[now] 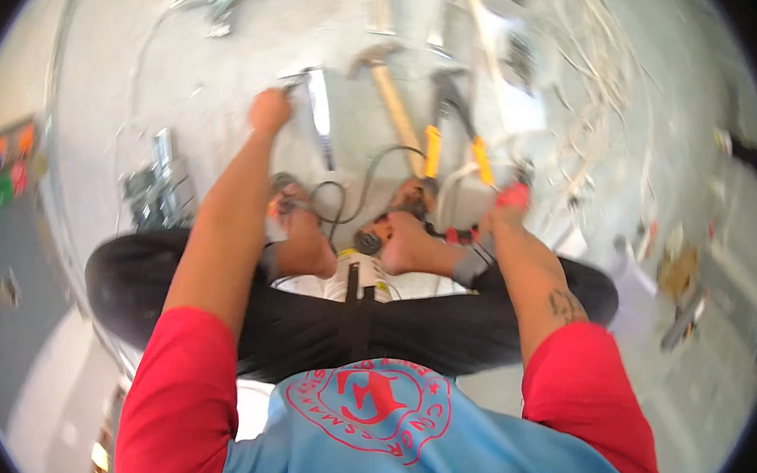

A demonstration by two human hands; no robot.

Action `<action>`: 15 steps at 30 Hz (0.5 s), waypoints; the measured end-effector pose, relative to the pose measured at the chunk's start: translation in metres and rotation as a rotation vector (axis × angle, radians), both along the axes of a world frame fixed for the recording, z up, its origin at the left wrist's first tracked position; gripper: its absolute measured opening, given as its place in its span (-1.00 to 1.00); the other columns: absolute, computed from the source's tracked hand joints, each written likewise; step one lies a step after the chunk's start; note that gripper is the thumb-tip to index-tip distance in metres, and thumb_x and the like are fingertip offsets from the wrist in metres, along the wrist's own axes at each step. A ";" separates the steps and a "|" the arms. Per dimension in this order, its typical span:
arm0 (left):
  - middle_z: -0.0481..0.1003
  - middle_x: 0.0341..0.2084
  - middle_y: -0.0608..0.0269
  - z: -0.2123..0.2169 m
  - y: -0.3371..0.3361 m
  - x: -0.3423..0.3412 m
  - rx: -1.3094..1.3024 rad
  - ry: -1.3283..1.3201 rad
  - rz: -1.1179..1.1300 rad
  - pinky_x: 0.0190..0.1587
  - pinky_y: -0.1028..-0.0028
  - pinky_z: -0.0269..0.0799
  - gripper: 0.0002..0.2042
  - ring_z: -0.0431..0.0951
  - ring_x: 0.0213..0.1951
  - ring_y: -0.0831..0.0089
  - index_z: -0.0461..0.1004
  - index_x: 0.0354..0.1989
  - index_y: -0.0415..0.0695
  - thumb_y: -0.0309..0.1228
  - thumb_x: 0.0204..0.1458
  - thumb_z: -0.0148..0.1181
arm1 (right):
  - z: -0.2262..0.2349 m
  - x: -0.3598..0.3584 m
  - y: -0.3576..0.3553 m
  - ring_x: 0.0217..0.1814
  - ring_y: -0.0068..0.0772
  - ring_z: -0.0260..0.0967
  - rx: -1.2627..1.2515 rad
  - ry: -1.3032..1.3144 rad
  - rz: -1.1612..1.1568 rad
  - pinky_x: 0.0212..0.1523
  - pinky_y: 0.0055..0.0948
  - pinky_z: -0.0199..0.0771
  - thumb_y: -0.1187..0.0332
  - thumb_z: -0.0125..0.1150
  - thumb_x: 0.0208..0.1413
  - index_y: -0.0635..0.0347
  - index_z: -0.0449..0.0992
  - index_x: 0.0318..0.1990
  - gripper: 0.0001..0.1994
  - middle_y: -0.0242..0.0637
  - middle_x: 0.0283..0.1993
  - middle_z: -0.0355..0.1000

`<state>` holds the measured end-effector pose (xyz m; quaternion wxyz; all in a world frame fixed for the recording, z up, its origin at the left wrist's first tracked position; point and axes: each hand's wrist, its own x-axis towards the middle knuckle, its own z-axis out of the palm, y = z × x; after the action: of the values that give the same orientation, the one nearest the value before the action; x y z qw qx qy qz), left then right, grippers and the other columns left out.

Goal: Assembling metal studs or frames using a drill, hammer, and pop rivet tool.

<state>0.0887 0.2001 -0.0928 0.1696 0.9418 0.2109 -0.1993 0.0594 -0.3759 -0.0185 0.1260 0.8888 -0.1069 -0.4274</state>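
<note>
My left hand (270,111) is closed in a fist over the floor, its fingertips on a small dark metal piece too blurred to name. Just right of it lies a flat-bladed tool (320,103) with a dark handle. My right hand (503,208) is closed round a red-handled tool (515,195) with a dark metal end, its kind blurred. Beside that hand lie long-handled cutters (460,109) with yellow grips, jaws pointing away. Between my hands rests a claw hammer (395,104) with a wooden handle.
My sandalled feet stand between black-trousered knees, with a dark cable (370,178) curling near them. A white cylindrical container (358,275) is below. Tangled pale cables (600,76) spread at the far right. Metal parts (160,188) lie at the left, and orange and green things (6,172) beyond.
</note>
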 end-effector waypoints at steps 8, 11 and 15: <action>0.64 -0.20 -0.02 0.040 -0.021 0.015 -0.099 0.091 0.214 -0.11 0.22 0.58 -0.76 0.66 -0.12 0.11 0.66 -0.24 -0.11 -0.34 -0.02 0.14 | 0.044 -0.003 0.044 0.18 -0.18 0.48 -0.162 0.754 0.352 0.10 -0.23 0.50 0.19 0.24 -0.05 -0.01 0.66 -0.05 -0.63 -0.22 0.10 0.54; 0.64 -0.21 0.03 0.046 -0.020 0.017 -0.107 0.096 0.229 -0.13 0.25 0.58 -0.77 0.67 -0.14 0.12 0.66 -0.23 -0.08 -0.35 -0.05 0.18 | 0.052 -0.006 0.057 0.22 -0.18 0.46 -0.249 0.762 0.416 0.13 -0.19 0.48 0.15 0.25 -0.09 -0.05 0.68 -0.05 -0.61 -0.27 0.14 0.53; 0.64 -0.17 0.09 0.045 -0.018 0.022 -0.113 0.122 0.263 -0.08 0.20 0.56 -0.73 0.65 -0.08 0.14 0.65 -0.18 -0.06 -0.33 -0.06 0.19 | 0.052 -0.012 0.066 0.08 -0.26 0.47 -0.258 0.680 0.330 0.04 -0.21 0.50 0.02 0.23 -0.04 -0.07 0.63 -0.13 -0.64 -0.36 0.00 0.52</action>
<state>0.1102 0.1821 -0.0475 0.2336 0.8812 0.3308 -0.2438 0.0479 -0.3096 0.0333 0.3318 0.6787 0.0326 -0.6544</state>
